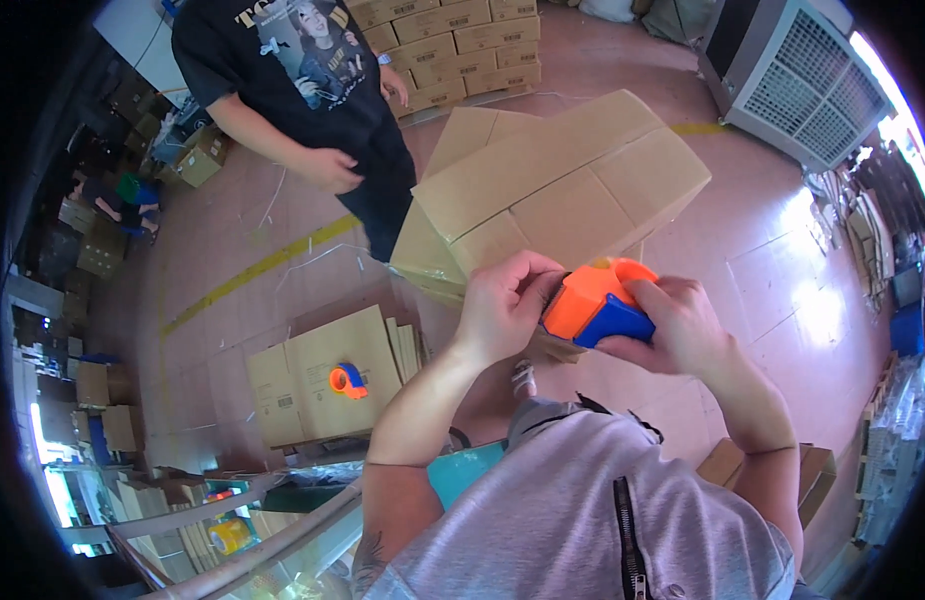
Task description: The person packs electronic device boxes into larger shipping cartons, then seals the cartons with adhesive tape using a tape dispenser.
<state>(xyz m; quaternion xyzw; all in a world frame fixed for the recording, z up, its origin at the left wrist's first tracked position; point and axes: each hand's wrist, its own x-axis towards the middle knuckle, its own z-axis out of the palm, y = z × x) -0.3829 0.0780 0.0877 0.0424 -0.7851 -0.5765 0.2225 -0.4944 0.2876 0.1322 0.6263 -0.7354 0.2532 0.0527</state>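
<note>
Held in front of my body is an orange and blue tape dispenser. My right hand is wrapped round its right side. At the dispenser's left end, the thumb and fingers of my left hand are pinched together; whether a strip of tape is between them is too small to make out. Just beyond my hands lies a large brown cardboard box with closed flaps. It rests at an angle on another cardboard box, which shows partly beneath it.
A person in a black T-shirt stands left of the boxes. Flat cardboard lies at the lower left with a second tape dispenser on it. Stacked cartons stand at the back, a large grey air cooler at the far right.
</note>
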